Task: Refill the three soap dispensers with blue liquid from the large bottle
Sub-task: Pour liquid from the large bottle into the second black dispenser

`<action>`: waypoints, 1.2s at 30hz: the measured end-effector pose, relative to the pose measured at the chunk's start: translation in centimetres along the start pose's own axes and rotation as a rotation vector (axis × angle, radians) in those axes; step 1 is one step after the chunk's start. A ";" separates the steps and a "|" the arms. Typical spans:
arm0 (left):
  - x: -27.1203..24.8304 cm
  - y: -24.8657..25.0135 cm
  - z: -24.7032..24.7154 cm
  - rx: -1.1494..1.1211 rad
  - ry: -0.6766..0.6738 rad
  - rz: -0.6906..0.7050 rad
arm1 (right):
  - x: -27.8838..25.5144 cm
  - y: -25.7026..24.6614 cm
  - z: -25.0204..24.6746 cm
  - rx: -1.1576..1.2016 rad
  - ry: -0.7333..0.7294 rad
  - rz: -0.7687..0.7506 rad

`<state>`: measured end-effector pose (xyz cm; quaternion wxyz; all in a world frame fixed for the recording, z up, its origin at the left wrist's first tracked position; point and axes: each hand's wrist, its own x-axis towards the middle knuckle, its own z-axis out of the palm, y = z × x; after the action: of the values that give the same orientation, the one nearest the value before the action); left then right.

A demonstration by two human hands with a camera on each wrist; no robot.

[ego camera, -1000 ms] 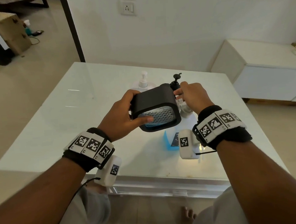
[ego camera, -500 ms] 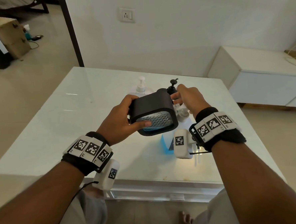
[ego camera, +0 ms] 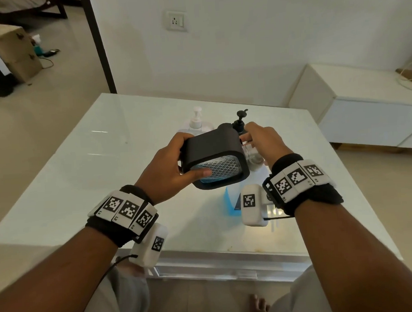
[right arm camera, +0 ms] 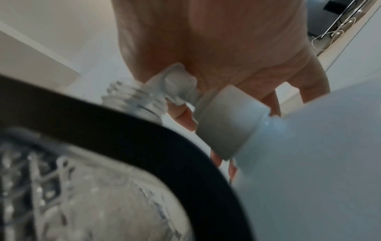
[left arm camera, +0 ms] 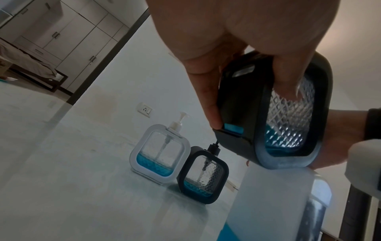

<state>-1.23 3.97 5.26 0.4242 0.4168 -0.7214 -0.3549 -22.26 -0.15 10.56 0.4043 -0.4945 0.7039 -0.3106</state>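
My left hand (ego camera: 188, 157) grips a black-framed glass dispenser (ego camera: 214, 155), tilted in the air with a little blue liquid inside. Its pump is off, and the open threaded neck (right arm camera: 123, 93) lies close to the large bottle's white cap (right arm camera: 230, 120). My right hand (ego camera: 247, 137) pinches the small white flip piece (right arm camera: 177, 84) on that cap. The large bottle (ego camera: 229, 202) stands on the table under the held dispenser and is mostly hidden. Behind stand a white-framed dispenser (left arm camera: 160, 153) and a second black one (left arm camera: 204, 176), each with its pump on and a low blue level.
The white glass-topped table (ego camera: 104, 174) has bare surface to the left and front. A low white cabinet (ego camera: 366, 112) stands to the right, against the wall. My knees and a bare foot (ego camera: 257, 307) are below the near edge.
Both hands keep their hold and the dispenser stays almost in place. Only the head view has drifted slightly.
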 end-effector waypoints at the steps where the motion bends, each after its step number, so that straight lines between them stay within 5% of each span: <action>1: 0.1 0.0 0.0 0.009 0.003 0.003 | 0.0 -0.2 -0.1 0.016 -0.001 -0.001; 29: 0.4 -0.2 0.2 -0.006 0.026 -0.014 | -0.8 -1.3 -1.5 0.037 -0.155 0.103; 36: 0.3 -0.2 0.2 -0.004 0.017 -0.017 | -0.6 -0.7 -1.5 -0.197 -0.101 0.066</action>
<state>-1.41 3.63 5.12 0.4282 0.4250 -0.7136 -0.3561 -23.17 0.30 12.06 0.3986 -0.5233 0.7259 -0.2012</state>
